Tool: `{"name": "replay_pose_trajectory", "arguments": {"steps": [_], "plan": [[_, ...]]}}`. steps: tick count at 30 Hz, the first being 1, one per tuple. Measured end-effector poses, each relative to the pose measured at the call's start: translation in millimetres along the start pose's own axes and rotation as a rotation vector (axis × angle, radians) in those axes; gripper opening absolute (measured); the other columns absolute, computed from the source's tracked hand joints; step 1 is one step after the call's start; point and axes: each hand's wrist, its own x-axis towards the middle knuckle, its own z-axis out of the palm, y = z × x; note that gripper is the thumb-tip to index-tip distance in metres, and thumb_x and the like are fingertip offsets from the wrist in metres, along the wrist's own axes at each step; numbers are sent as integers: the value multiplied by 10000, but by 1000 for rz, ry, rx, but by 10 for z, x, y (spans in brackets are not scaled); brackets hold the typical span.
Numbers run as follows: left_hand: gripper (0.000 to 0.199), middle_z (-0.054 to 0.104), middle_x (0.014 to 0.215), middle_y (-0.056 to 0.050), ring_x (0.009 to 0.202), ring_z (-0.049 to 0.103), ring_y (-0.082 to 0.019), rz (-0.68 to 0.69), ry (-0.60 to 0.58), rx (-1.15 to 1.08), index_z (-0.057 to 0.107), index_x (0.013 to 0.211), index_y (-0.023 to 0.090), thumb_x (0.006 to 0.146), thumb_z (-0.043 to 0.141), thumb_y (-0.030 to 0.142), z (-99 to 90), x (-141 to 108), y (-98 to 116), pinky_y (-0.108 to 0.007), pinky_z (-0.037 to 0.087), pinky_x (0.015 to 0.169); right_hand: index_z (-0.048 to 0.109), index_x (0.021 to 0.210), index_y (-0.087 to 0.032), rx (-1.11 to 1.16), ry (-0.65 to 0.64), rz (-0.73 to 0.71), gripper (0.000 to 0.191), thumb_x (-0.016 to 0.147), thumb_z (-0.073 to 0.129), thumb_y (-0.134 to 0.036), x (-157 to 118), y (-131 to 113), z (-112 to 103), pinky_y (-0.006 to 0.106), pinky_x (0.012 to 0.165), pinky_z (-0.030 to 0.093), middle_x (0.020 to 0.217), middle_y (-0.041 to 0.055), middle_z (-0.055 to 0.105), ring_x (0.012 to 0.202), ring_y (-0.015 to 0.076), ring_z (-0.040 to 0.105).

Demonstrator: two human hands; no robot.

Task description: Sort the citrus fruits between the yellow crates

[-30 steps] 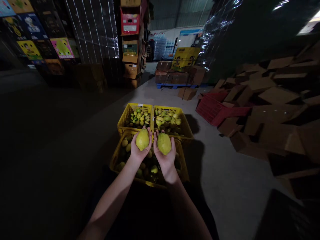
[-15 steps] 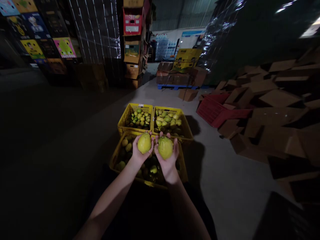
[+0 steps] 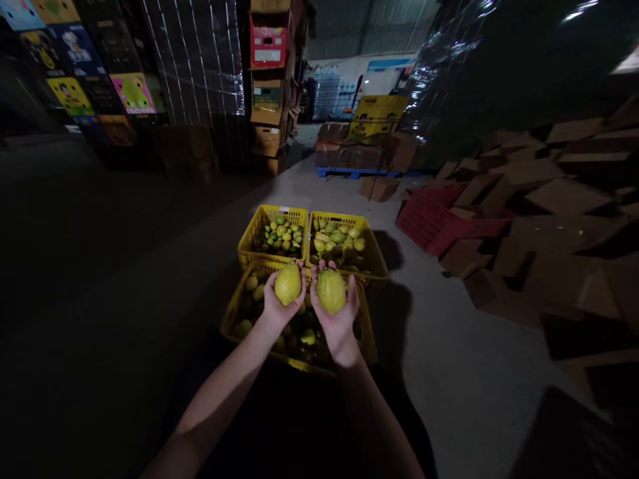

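My left hand (image 3: 277, 308) holds a yellow-green fruit (image 3: 288, 284), palm up, fingers curled around it. Close beside it on the right, my right hand (image 3: 340, 322) cups a second, slightly larger fruit (image 3: 331, 291). Both hands are above the near yellow crate (image 3: 367, 332), which contains several greenish fruits partly hidden by my hands and shadow. Behind it stand two more yellow crates side by side. The back left crate (image 3: 247, 247) has smaller green and yellow fruits; the back right crate (image 3: 375, 251) has larger ones.
A red crate (image 3: 430, 226) lies among flattened cardboard boxes (image 3: 569, 233) on the right. Further back are a blue pallet (image 3: 352, 173) with cartons, a tall column of boxes (image 3: 268, 96), and printed cartons (image 3: 74, 50) stacked at the upper left.
The fruit in my right hand looks slightly turned, with its outline now more elongated. The fruit in my left hand is nearly unchanged. The surroundings have shifted slightly right in view.
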Motion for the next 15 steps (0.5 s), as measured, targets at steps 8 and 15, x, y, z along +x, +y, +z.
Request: {"name": "replay_pose_trajectory", "arguments": {"steps": [8, 15], "plan": [[415, 717, 931, -109, 912, 683, -199, 117, 204, -125, 608, 1171, 91, 811, 430, 193, -17, -7, 174, -278, 555, 786, 659, 904, -231, -91, 96, 140, 189, 762, 593, -338, 112, 137, -157, 280, 675, 578, 950, 6, 731, 930, 199, 680], [524, 714, 927, -132, 900, 693, -226, 214, 282, -249, 566, 1242, 80, 747, 422, 169, 54, -135, 753, -297, 576, 729, 644, 680, -293, -609, 267, 130, 412, 391, 784, -36, -431, 545, -776, 356, 733, 592, 812, -14, 694, 885, 246, 672]]}}
